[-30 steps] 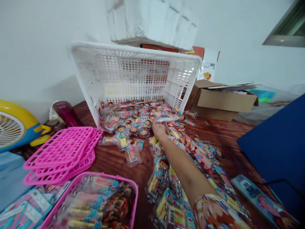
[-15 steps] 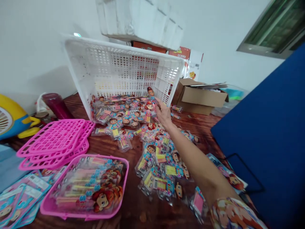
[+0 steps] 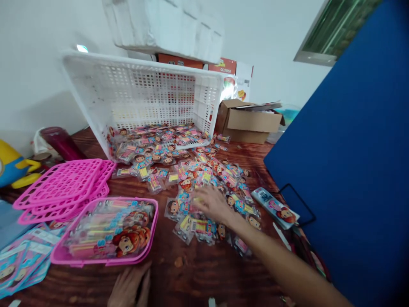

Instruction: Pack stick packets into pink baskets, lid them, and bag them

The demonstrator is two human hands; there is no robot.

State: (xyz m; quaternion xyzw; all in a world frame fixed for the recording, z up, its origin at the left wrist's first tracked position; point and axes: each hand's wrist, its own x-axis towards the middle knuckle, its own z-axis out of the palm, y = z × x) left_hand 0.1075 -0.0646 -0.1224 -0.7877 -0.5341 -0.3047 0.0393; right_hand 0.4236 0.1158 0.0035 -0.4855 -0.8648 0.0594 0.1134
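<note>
My right hand (image 3: 211, 204) hovers low over a scatter of small cartoon-printed packets (image 3: 191, 170) on the wooden table; it is smeared by motion and its fingers look spread. My left hand (image 3: 129, 288) rests flat on the table at the bottom edge, fingers together and stretched out, just below a pink tray (image 3: 150, 238) filled with packets. A white plastic basket (image 3: 143, 91) lies tipped on its side at the back, with packets spilling out of it.
Stacked pink lattice lids (image 3: 64, 187) lie left of the packets. A cardboard box (image 3: 252, 123) stands behind on the right. A blue panel (image 3: 351, 170) fills the right side. A maroon bottle (image 3: 60, 143) and a yellow fan (image 3: 9, 166) sit at far left. Flat packs (image 3: 19, 264) lie bottom left.
My right hand has drawn back from the basket's mouth to the nearer packets. My left hand has come into view at the bottom edge. The camera has shifted right.
</note>
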